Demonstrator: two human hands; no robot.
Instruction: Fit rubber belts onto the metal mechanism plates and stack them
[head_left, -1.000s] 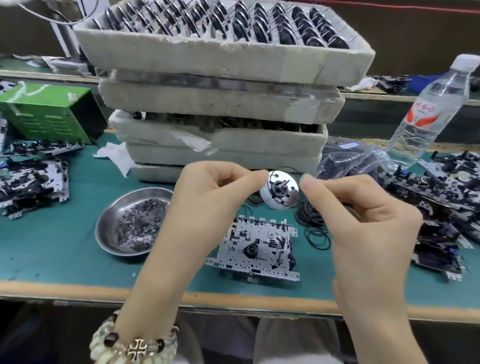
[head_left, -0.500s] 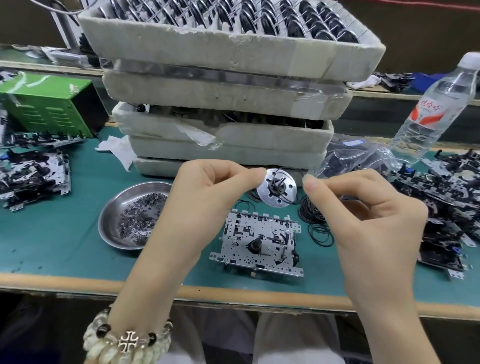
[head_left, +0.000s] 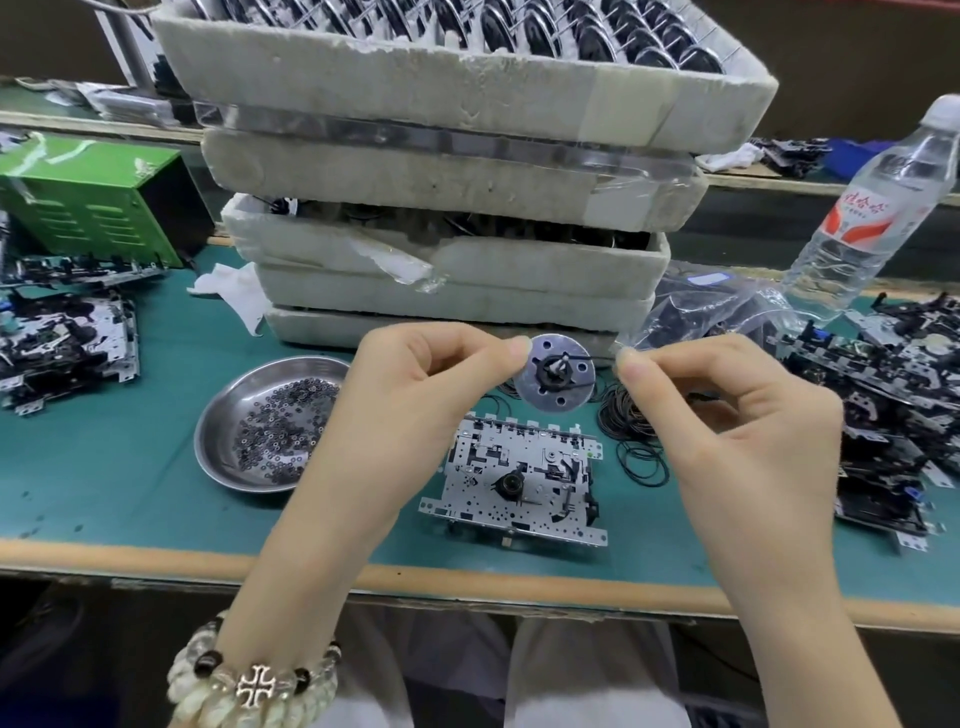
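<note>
Head view: left hand (head_left: 415, 395) pinches holed silver flywheel (head_left: 563, 395); right hand (head_left: 727, 415) pinches thin black belt (head_left: 579, 357).

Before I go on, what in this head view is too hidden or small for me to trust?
Head view:
- Rubber belt between metal disc and right hand: too thin to trace; its seating cannot be told.
- Left hand's grip behind the disc: hidden by the disc itself.
- Lower foam trays' contents: covered by trays stacked above.
- Small parts in the steel bowl: too small to identify.
- Water bottle: cap cut by the right edge.
</note>
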